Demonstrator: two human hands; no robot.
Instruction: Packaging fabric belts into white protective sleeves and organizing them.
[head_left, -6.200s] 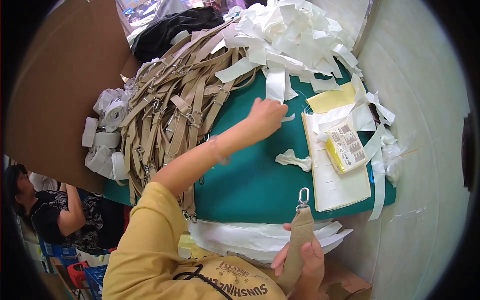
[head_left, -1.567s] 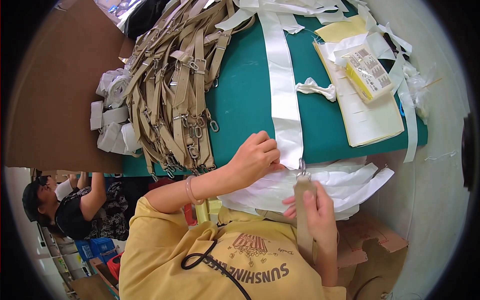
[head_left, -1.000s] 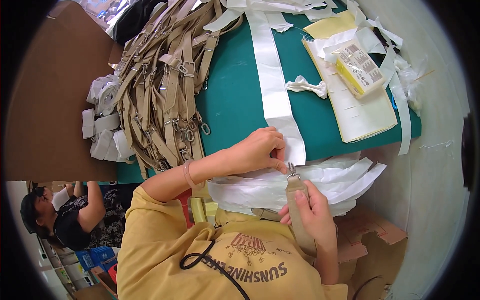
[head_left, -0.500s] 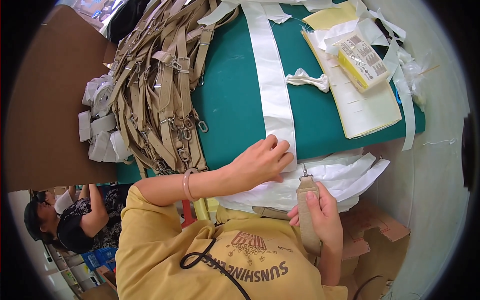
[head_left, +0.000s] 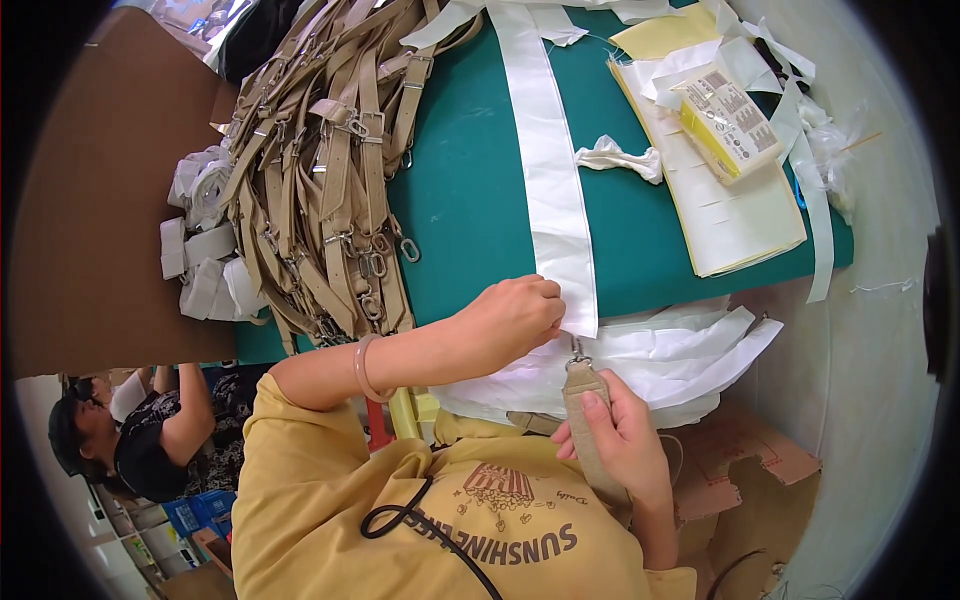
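Nearest the body, the right hand [head_left: 625, 425] grips a beige strap [head_left: 592, 420], thumb on top, its metal clasp [head_left: 578, 358] pointing to 12 o'clock. Just off at the strap's 11 o'clock, the left hand [head_left: 528, 312] is curled narrow; whether it pinches anything cannot be made out. Beyond the clasp, a white strip [head_left: 545, 150] runs to 12 o'clock, its loose end at the edge of the green table [head_left: 450, 170]. Moments ago the left fingers lay over that end; now they sit at its left side and the strap has swung toward them, bringing clasp, fingertips and strip end close together. White layers [head_left: 680, 350] spread at 2 o'clock; a crumpled scrap [head_left: 620, 158] lies farther up at 12, with a pad [head_left: 740, 232] and a packet [head_left: 735, 130] at 1. At 10 o'clock, other straps [head_left: 335, 190] heap high beside white rolls [head_left: 207, 245]; at 9, a co-worker [head_left: 165, 440] in black lifts both arms.
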